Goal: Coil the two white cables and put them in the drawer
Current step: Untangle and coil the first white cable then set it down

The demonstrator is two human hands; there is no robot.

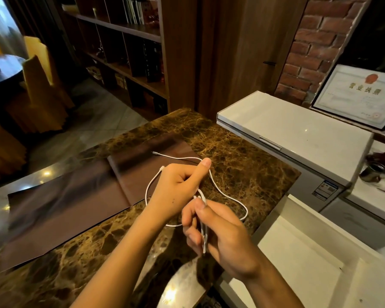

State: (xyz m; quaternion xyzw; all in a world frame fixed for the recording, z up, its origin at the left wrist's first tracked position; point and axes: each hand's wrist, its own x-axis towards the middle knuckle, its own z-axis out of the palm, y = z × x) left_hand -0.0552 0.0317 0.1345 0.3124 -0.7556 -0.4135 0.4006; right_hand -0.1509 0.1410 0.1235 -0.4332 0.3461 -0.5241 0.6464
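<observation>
Right hand sat closest, thumb and curled fingers pinching a doubled length of white cable that ran down through the palm. Beneath it spread the brown veined marble countertop, with a closed white chest freezer just beyond its right edge and a white drawer standing open below that, near the right wrist. On the marble lay a dark brown mat — the cable's far loops rested partly on it, partly on bare stone. A framed certificate leaned behind the freezer. The left hand hovered over the loops, fingers curled into the palm round the strand coming up from the right hand, thumb stuck straight out with the cable passing behind it — whether this was one cable or two, I could not tell
</observation>
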